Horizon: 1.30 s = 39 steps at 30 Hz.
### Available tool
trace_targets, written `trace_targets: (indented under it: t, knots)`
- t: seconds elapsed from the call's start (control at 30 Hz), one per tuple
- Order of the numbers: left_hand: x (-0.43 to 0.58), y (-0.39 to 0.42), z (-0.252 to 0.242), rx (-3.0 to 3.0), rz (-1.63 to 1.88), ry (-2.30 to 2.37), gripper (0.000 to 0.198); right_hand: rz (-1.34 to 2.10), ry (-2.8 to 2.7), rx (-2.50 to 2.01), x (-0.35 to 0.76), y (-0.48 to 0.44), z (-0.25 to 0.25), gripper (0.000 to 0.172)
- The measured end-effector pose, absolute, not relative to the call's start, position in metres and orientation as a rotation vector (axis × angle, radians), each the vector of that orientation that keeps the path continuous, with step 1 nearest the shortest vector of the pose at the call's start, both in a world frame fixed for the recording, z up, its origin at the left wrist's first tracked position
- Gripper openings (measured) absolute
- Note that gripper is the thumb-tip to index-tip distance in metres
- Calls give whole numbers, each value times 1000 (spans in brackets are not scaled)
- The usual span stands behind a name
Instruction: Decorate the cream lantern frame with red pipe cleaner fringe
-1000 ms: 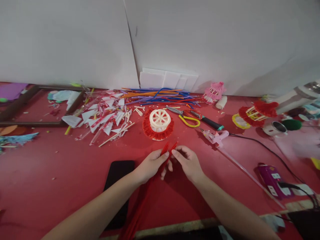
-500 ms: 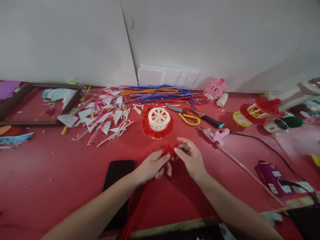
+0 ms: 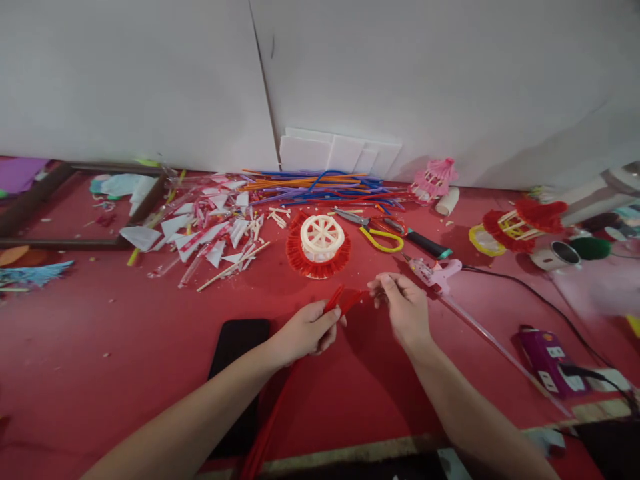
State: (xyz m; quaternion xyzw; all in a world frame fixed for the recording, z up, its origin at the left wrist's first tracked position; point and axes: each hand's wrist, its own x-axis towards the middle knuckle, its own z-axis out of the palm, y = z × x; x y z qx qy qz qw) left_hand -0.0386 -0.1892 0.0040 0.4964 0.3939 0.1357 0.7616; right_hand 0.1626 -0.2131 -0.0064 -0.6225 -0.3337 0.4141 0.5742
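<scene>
My left hand (image 3: 313,327) is closed around a bundle of red pipe cleaners (image 3: 273,427), whose long ends trail down toward the table's front edge. Short red ends stick up past the thumb. One red strand (image 3: 355,300) slants off to the right, reaching the pinched fingertips of my right hand (image 3: 400,303); the exact grip there is small and partly hidden. Just beyond both hands stands a round piece (image 3: 323,239) with a cream spoked wheel on top and a red fuzzy skirt around its base.
Behind lie scissors (image 3: 377,237), a black-handled tool (image 3: 427,245) and loose pipe cleaners (image 3: 320,187). A pink glue gun (image 3: 437,273) with its cord is at right, near a purple power strip (image 3: 553,360). Plastic and paper scraps (image 3: 210,233) pile at left. A black phone (image 3: 240,340) lies under my left forearm.
My right hand has moved right, away from the left, and the slanting red strand now spans the gap. The left hand keeps the bundle in nearly the same place. The view has shifted slightly.
</scene>
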Motion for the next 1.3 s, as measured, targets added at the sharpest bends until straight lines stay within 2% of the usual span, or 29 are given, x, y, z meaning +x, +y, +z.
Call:
trace_targets:
  t: [0.1, 0.3, 0.4, 0.53, 0.67, 0.77, 1.03, 1.3]
  knots:
    - [-38, -189, 5, 1082, 292, 862, 40, 1009, -843, -1478, 160, -215, -4, 39]
    - [-37, -188, 5, 1116, 275, 856, 38, 1062, -1001, -1538, 153, -222, 0, 27]
    - [-37, -188, 4, 1123, 269, 849, 37, 995, -966, -1552, 162, -220, -3, 32]
    - [-38, -189, 4, 1104, 274, 844, 38, 895, -902, -1562, 176, -215, -6, 47]
    - [-38, -189, 4, 1079, 290, 829, 40, 940, -944, -1538, 173, -215, -5, 34]
    - [-37, -188, 4, 1069, 303, 817, 42, 1031, -973, -1474, 160, -218, -2, 47]
    - [-39, -186, 8, 1020, 282, 765, 40, 1079, -1000, -1462, 151, -223, 1, 23]
    - [-38, -187, 6, 973, 247, 726, 38, 1129, -1032, -1462, 151, -222, 0, 22]
